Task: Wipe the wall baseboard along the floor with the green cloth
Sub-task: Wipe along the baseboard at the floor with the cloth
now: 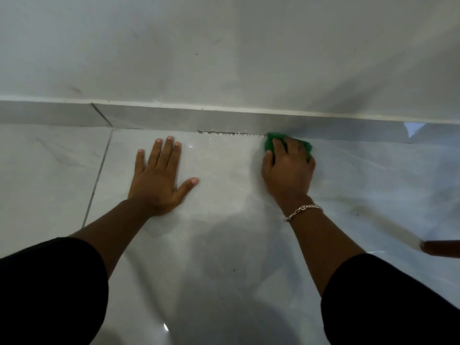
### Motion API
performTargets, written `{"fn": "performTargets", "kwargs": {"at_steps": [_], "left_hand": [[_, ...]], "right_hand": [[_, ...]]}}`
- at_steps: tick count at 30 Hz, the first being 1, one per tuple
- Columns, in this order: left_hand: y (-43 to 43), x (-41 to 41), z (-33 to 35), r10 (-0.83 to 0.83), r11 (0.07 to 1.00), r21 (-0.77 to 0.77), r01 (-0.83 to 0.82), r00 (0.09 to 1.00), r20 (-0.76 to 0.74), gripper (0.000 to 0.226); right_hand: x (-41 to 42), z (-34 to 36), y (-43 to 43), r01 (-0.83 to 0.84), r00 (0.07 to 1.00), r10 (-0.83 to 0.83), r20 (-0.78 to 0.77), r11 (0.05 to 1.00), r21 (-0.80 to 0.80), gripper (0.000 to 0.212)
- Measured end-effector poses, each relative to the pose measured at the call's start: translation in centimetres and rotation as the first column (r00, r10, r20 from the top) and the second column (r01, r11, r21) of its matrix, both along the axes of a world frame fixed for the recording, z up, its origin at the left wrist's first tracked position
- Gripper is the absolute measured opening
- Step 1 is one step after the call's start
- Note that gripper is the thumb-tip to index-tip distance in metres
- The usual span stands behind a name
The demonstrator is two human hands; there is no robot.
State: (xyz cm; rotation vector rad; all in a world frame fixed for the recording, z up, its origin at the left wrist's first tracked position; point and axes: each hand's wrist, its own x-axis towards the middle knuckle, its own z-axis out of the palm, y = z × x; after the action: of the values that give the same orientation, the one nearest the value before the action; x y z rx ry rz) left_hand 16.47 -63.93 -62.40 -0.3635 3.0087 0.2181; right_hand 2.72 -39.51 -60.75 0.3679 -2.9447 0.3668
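A grey tiled baseboard [174, 119] runs across the view where the white wall meets the glossy floor. My right hand [288, 168] grips a bunched green cloth [270, 141] and presses it against the foot of the baseboard, right of centre. Most of the cloth is hidden under my fingers. A dark, ragged line of grime [221, 132] lies along the joint just left of the cloth. My left hand [159, 178] rests flat on the floor with fingers spread, about a hand's width short of the baseboard, holding nothing.
The white wall [224, 58] above shows faint scuffs. A floor grout line [99, 175] runs toward me at the left. A reddish-brown rounded object [440, 249] enters from the right edge, low on the floor. A bright reflection [414, 128] sits on the baseboard at the right.
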Motion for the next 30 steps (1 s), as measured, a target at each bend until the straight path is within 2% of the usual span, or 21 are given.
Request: {"fn": "performTargets", "kwargs": {"at_steps": [3,4,7,9,13,18,22,23,26,30], "left_hand": [[-0.3,-0.1,-0.1,0.005,1.000,-0.010,-0.005,1.000,-0.008,0.097],[-0.3,-0.1,-0.3,0.006,1.000,-0.012,-0.006,1.000,-0.011,0.097],[-0.3,-0.3,-0.6,0.002,1.000,-0.024,-0.002,1.000,0.002,0.098],[-0.2,-0.4,-0.6,0.006,0.999,-0.032,-0.006,1.000,0.008,0.099],[-1.0,-0.1,-0.2,0.009,1.000,-0.010,-0.009,1.000,-0.012,0.098],[-3.2,1.6,0.0,0.062,0.998,0.004,-0.062,0.998,-0.026,0.096],[-3.2,1.8,-0.1,0.061,0.998,0.000,-0.061,0.998,-0.032,0.096],[-3.2,1.8,-0.1,0.060,0.998,-0.001,-0.060,0.998,-0.032,0.096],[-3.4,1.6,-0.4,0.060,0.998,-0.015,-0.060,0.998,-0.030,0.096],[-3.6,1.7,-0.4,0.056,0.998,-0.010,-0.056,0.998,-0.034,0.096]], "right_hand": [[0.1,0.8,-1.5,0.121,0.989,-0.124,0.080,0.992,0.038,0.042],[0.4,1.1,-3.0,0.116,0.988,-0.121,0.101,0.992,0.052,0.043],[3.0,0.8,-8.9,-0.105,0.988,0.094,0.121,0.991,0.084,0.046],[4.1,0.7,-11.3,-0.194,0.976,0.187,0.109,0.979,0.058,0.047],[2.1,0.8,-8.2,-0.308,0.951,0.302,0.073,0.947,0.092,0.042],[-1.3,0.4,-0.1,-0.115,0.993,0.113,0.023,0.988,0.100,0.039],[-0.4,0.7,-3.0,0.120,0.990,-0.121,0.078,0.993,0.015,0.039],[0.2,0.8,-4.6,0.130,0.987,-0.132,0.097,0.991,0.024,0.041],[2.9,0.6,-9.0,-0.069,0.991,0.064,0.119,0.997,0.033,0.050],[3.1,0.8,-10.1,-0.243,0.967,0.241,0.078,0.970,0.014,0.047]]}}
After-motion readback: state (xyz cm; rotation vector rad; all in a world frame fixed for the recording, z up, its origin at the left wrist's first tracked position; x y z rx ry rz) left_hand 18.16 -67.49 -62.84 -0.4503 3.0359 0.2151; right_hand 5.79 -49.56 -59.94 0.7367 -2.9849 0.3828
